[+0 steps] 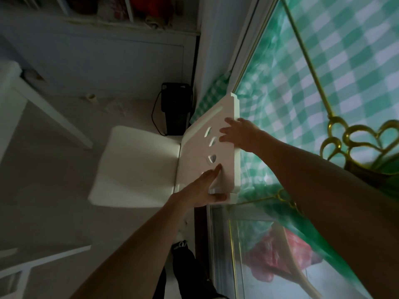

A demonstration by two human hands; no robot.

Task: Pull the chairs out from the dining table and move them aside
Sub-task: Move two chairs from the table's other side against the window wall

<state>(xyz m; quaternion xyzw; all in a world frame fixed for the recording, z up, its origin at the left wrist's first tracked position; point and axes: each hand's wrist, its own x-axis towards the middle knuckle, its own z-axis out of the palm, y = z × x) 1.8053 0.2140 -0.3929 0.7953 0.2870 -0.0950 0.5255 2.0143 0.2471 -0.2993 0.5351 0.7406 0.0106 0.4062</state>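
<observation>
1. The white chair is in the middle of the view. Its flat seat sticks out to the left. Its backrest stands at the right end of the seat, with small holes cut in it.

2. The back of the chair is pushed right up against a door frame and a green checked curtain on the right. It looks like the chair is parked here, away from the table.

3. The left hand is on the near end of the backrest. Its thumb goes around the near edge and its fingers lie flat on the front. It looks like a loose hold.

4. The right hand is on the far part of the backrest, by the top edge. Its fingers are spread wide and rest flat on the front, not curled around.

5. The top edge of the backrest runs from near to far, and one hand is at each end. Both hands are about as close.

6. Part of a white table shows at the far left.
</observation>
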